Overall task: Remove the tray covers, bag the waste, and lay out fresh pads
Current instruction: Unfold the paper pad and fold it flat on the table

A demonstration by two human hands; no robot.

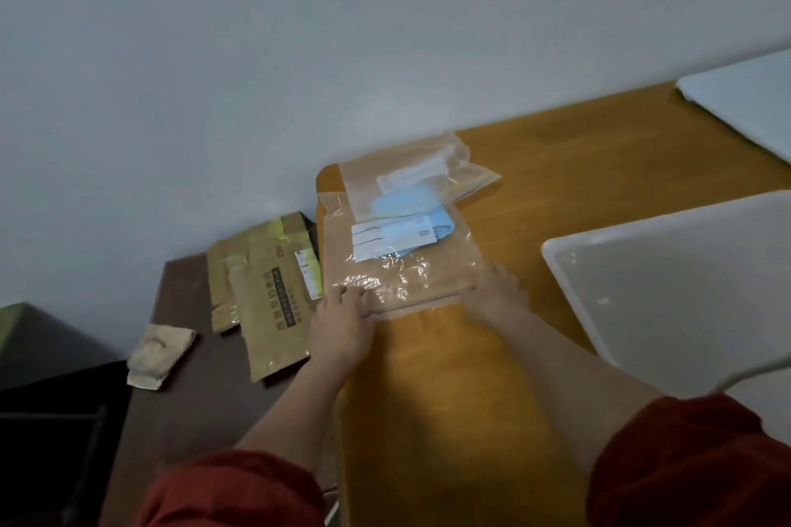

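Note:
A clear plastic packet (402, 265) with blue pads and a white label lies at the left end of the wooden table (556, 184). A second clear packet (411, 171) lies just behind it. My left hand (342, 321) holds the near left corner of the front packet, fingers curled on the plastic. My right hand (496, 291) is blurred and lies on the packet's near right corner. A large white tray (685, 278) sits to the right on the table.
Flattened cardboard boxes (265, 291) and a crumpled beige cloth (160, 349) lie on the dark floor to the left, against the pale wall. Another white tray (744, 107) sits at the far right of the table. A white cable (744, 377) crosses the near tray.

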